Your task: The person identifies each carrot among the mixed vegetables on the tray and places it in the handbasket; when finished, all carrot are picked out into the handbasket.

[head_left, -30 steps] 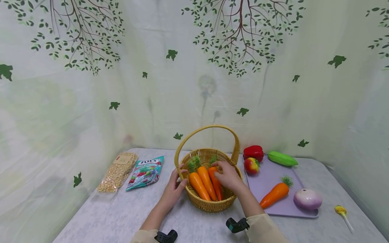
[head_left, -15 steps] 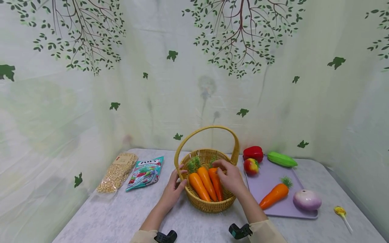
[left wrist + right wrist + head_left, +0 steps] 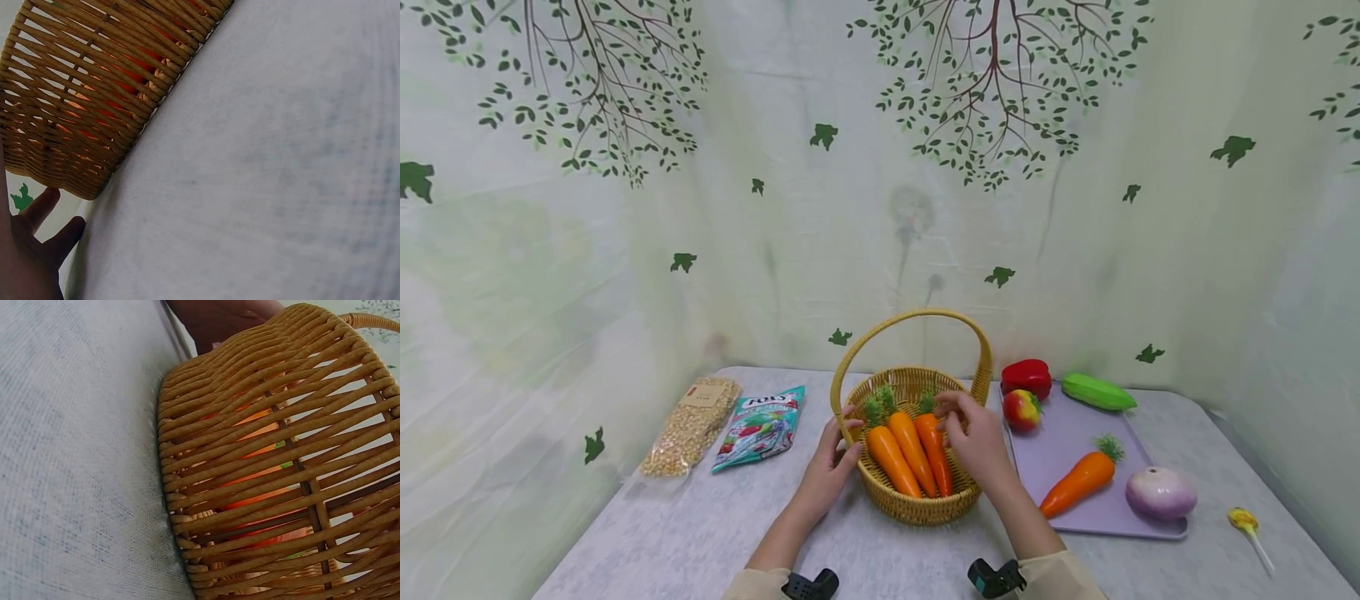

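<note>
A woven wicker basket [image 3: 917, 510] with a tall hoop handle stands on the table, with three orange carrots [image 3: 895, 460] lying in it, green tops toward the back. My left hand [image 3: 829, 467] rests against the basket's left side near the foot of the handle. In the left wrist view two extended fingers [image 3: 65, 237] show beside the wickerwork. Over the right rim is my right hand [image 3: 977, 437], its fingers loosely bent near the top of the rightmost carrot and holding nothing visible. The right wrist view shows mostly the basket's woven wall [image 3: 275, 469].
Right of the basket, a purple tray [image 3: 1075, 429] bears another carrot [image 3: 1078, 483], a purple-white onion-like vegetable [image 3: 1160, 492], a red pepper [image 3: 1026, 377], a red-yellow fruit [image 3: 1021, 411] and a green gourd-like vegetable [image 3: 1097, 392]. A lollipop [image 3: 1243, 521], corn kernel bag [image 3: 692, 425] and candy bag [image 3: 760, 427] lie outward.
My right hand has drawn slightly up and right, away from the rightmost carrot, which stays in the basket. The left hand keeps its place at the basket's side.
</note>
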`<state>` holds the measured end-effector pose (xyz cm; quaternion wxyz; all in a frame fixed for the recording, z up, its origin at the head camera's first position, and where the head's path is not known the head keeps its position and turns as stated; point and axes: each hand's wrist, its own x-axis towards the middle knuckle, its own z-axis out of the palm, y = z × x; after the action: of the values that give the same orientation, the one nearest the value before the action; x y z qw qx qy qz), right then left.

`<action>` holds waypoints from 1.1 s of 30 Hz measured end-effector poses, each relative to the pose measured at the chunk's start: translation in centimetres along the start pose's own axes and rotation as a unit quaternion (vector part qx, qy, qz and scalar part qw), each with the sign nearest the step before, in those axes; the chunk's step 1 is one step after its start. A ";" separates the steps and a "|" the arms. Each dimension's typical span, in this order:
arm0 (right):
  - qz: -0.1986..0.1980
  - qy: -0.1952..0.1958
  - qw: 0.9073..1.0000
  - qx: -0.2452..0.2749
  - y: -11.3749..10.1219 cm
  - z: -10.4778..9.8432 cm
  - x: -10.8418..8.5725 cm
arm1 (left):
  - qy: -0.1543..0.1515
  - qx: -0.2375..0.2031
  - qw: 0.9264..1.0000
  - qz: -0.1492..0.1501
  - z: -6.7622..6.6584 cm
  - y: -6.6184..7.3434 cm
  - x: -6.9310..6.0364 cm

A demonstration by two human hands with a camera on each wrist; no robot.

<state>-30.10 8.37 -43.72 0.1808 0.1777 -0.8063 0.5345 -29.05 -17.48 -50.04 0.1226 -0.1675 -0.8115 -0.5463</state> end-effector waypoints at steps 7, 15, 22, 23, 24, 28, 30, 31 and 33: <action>-0.020 0.005 0.999 -0.039 -0.1 0.0 -0.1 | 0.005 0.005 1.000 0.012 -0.1 -0.1 0.0; -0.003 0.011 0.999 -0.035 0.2 -1.2 -0.1 | 0.003 0.005 1.000 0.007 -0.1 -0.2 0.1; 0.019 0.048 0.998 -0.038 0.4 -3.5 0.4 | 0.002 0.006 1.000 0.005 0.0 -0.2 -0.1; 0.018 0.056 0.997 -0.040 0.4 -3.9 0.5 | 0.002 0.006 1.000 0.005 0.0 -0.2 0.0; 0.016 0.066 0.997 -0.046 0.5 -4.2 0.6 | 0.003 0.007 1.000 0.007 0.0 -0.2 0.0; 0.021 0.098 0.994 -0.047 0.6 -5.4 0.8 | 0.001 0.004 1.000 0.003 0.0 -0.1 0.1; 0.035 0.114 0.991 -0.054 0.7 -5.8 0.9 | -0.001 0.002 1.000 0.002 -0.1 -0.1 0.1; 0.045 0.120 0.990 -0.056 0.8 -6.0 0.9 | -0.002 0.002 1.000 0.002 -0.1 -0.1 0.0; 0.065 0.133 0.987 -0.069 1.0 -6.3 0.9 | -0.003 0.002 1.000 0.005 -0.1 -0.1 -0.1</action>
<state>-30.69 14.51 -41.80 0.2628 0.0390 -0.8201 0.5068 -29.01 -17.61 -50.12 0.1229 -0.1732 -0.8122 -0.5433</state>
